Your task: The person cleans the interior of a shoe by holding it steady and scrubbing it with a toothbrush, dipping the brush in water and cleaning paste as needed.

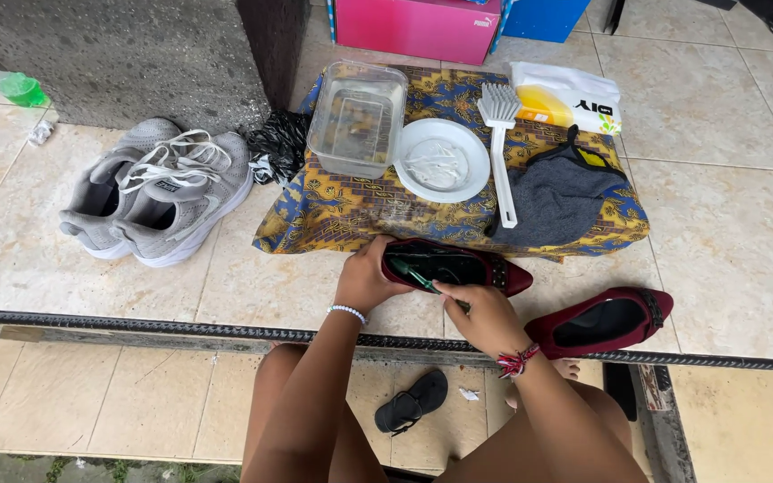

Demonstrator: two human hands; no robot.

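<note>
Head view: the dark red flat shoe (458,266) lies on the tiled floor (744,241) at the near edge of the patterned cloth (342,210), its opening turned up toward the camera and its pointed toe to the right. The left hand (364,277) is closed around the heel end of this shoe, fingers curled over its left rim. The right hand (485,315) sits just in front of the shoe's opening and grips a thin green-handled brush (413,275), whose tip reaches into the shoe's interior; the hand is closed around the handle. The shoe thus lies between the two hands, touching the left one and just beyond the right. A second dark red shoe (606,320) rests on the floor to the right, apart from both hands. On the cloth stand a clear plastic container (358,118), a white plate (443,159), a white scrub brush (501,148), a grey cloth (555,197) and a white and yellow packet (570,97). A pair of grey sneakers (156,190) stands on the floor to the left, well apart from the hands. A black sandal (411,401) lies on the lower floor level between the person's legs.
</note>
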